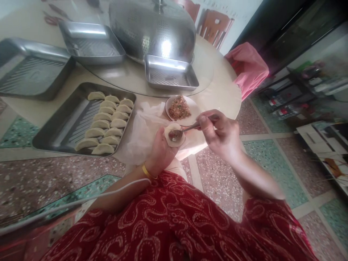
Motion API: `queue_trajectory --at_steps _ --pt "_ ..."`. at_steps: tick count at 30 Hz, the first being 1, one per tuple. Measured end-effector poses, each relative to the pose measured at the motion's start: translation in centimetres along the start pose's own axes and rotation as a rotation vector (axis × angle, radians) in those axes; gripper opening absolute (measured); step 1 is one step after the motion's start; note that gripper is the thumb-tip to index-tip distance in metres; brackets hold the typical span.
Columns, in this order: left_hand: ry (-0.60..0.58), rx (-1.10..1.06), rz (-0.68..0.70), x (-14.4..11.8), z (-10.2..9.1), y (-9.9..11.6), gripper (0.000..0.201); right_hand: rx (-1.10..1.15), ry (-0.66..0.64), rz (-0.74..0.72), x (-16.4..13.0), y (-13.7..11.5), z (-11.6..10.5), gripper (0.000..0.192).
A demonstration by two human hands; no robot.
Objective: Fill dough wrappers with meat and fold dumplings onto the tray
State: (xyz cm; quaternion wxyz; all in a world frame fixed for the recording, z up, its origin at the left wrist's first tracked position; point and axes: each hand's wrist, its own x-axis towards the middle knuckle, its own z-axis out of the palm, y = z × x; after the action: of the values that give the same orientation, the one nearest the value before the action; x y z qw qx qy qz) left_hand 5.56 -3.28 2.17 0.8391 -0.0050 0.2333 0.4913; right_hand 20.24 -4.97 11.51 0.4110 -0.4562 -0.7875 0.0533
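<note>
A round dumpling wrapper lies in my left hand, held by the fingers and thumb, with a little meat filling at its middle. My right hand grips a metal spoon by the handle; the spoon's bowl rests on the filling in the wrapper. Just beyond stands a white plate with a mound of minced meat filling. To the left, a metal tray bears two rows of folded dumplings along its right side.
A crumpled whitish cloth or sheet lies between the tray and the plate. Farther back on the round table are several metal pans and a large domed steel lid. A pink cloth hangs at the right. A white cable crosses my left forearm.
</note>
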Motion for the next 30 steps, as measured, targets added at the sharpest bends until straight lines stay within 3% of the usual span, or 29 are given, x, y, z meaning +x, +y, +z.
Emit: queue_trajectory --at_steps 4,9,17,21,27,30 --pt "-0.028 -0.027 -0.133 -0.1 0.0 0.7 0.047 0.134 -0.002 0.002 -0.4 0.9 -1.0 0.014" --pt "-0.077 -0.042 -0.239 -0.6 0.0 1.6 0.049 0.311 -0.095 -0.141 -1.4 2.7 -1.8 0.007" --pt "-0.099 0.012 -0.273 -0.6 0.1 2.0 0.06 0.403 -0.115 -0.201 -1.8 4.1 -2.3 0.012" --pt "-0.094 0.023 -0.308 -0.8 0.5 2.2 0.061 0.423 -0.19 -0.258 -1.4 4.8 -2.8 0.015" --pt "-0.129 0.026 -0.357 -0.7 0.1 2.4 0.058 0.557 -0.164 -0.225 -1.1 5.8 -3.2 0.013" --pt "-0.165 0.059 -0.403 -0.5 -0.5 2.5 0.057 0.56 -0.244 -0.185 -0.8 6.2 -3.4 0.012"
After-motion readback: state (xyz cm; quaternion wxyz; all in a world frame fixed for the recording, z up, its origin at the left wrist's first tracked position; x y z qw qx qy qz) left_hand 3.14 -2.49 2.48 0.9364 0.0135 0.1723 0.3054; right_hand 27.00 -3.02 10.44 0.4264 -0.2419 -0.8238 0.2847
